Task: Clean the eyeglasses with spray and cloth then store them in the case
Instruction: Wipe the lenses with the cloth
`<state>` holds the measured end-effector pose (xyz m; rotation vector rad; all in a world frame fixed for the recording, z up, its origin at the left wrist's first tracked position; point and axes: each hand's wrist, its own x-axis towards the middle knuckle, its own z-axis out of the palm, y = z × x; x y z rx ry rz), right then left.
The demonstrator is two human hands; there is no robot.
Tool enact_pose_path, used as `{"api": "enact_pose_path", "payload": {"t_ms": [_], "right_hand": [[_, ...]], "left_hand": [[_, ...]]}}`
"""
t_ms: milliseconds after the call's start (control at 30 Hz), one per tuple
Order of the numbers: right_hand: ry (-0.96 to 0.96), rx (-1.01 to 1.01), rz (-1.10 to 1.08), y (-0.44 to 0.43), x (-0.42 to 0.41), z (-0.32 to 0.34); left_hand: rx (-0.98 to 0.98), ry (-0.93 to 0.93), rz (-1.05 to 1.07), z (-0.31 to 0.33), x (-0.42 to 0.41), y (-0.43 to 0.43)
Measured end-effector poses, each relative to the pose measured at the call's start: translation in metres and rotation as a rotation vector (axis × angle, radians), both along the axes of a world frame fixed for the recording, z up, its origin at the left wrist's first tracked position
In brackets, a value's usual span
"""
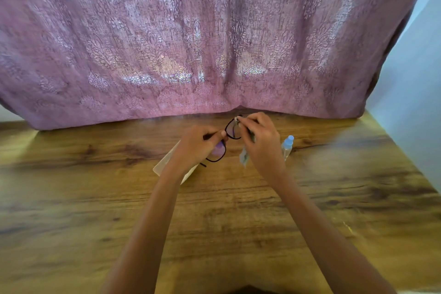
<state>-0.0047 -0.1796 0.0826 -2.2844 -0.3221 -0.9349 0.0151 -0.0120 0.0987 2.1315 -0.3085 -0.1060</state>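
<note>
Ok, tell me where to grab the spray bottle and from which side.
Take the spray bottle round its clear body, below the blue cap, coming from its right. The body is slim and round, so fingers wrap it easily, and that side faces bare table. Its left is crowded by the right hand holding the cloth, so probably free that hand first.

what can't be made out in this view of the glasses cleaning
Head view:
- case: mostly under the left hand and forearm; open or closed unclear.
- cloth: bunched inside the right hand; only a strip shows.
- eyeglasses: lens smudges too small to see.
- spray bottle: blurred; fill level unreadable.
</note>
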Motion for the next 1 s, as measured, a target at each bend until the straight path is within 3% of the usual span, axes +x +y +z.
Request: {"api": "enact_pose_path", "payload": {"t_ms": [200, 400, 633, 800, 1000], "right_hand": [[0.023, -0.005, -0.033, -0.005, -0.011, -0.013], [0.016, -0.073, 0.102, 0.004, -0.02, -0.019], [-0.008, -0.005, -0.038, -0.006, -0.006, -0.016], [-0.006, -0.058, 0.108, -0.001, -0.01, -0.02], [0.021, 0.057, 0.037, -0.008, -0.002, -0.009]], "left_hand": [[-0.03, 0.013, 0.061, 0.002, 0.005, 0.001], [0.003, 0.002, 0.04, 0.004, 0.004, 0.0], [-0.013, 0.028, 0.053, 0.005, 0.002, 0.002], [0.022, 0.009, 0.057, 0.007, 0.003, 0.001], [-0.011, 0.008, 0.009, 0.006, -0.001, 0.002]]}}
